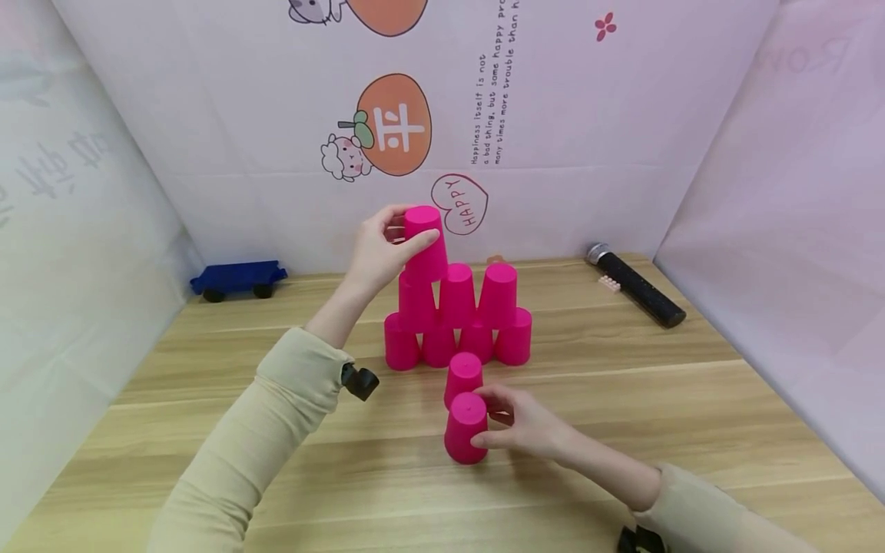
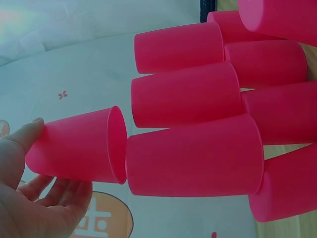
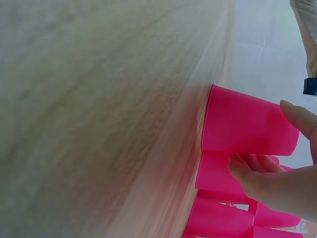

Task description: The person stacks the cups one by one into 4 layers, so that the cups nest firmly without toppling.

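Observation:
My left hand (image 1: 382, 250) grips an upside-down pink cup (image 1: 423, 244) between thumb and fingers, just above the left end of a stacked cup wall. In the left wrist view that held cup (image 2: 74, 146) has its rim at the base of a middle-row cup (image 2: 195, 156). The wall has a bottom row of several upside-down cups (image 1: 402, 343) and a second row of three cups (image 1: 499, 296). Nearer me, my right hand (image 1: 528, 424) holds the front one (image 1: 466, 430) of two upside-down cups, thumb on one side, fingers on the other. The other cup (image 1: 464, 376) stands right behind it.
A blue toy wagon (image 1: 238, 278) sits at the back left of the wooden table (image 1: 588, 491). At the back right lie a black microphone (image 1: 636, 286) and a small pink block (image 1: 609, 284). Printed white cloth (image 1: 553, 115) hangs behind and along both sides.

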A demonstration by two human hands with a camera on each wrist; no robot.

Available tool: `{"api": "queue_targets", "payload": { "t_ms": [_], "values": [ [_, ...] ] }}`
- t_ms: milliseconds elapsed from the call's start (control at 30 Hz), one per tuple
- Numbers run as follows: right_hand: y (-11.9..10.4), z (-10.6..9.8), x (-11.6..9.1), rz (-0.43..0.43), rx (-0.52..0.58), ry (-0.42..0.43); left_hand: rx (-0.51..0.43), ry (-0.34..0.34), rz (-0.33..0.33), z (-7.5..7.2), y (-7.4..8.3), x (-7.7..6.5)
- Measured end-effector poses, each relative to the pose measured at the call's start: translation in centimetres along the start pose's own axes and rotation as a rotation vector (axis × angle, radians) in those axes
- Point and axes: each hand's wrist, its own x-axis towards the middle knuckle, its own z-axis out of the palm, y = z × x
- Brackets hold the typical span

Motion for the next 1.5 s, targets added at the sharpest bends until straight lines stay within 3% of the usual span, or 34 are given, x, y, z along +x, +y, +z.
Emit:
{"api": "queue_targets", "payload": {
  "t_ms": [467,1000,1500],
  "values": [
    [0.0,0.4,0.5,0.022,0.020,-0.009,0.027,-0.010,0.008,1.3,-0.7,0.4],
    [0.3,0.6,0.6,0.008,-0.005,-0.006,0.033,-0.012,0.014,1.4,-0.7,0.2],
    [0.2,0.5,0.1,-0.062,-0.004,0.018,0.014,-0.003,-0.018,0.9,-0.9,-0.2]
  ]
}}
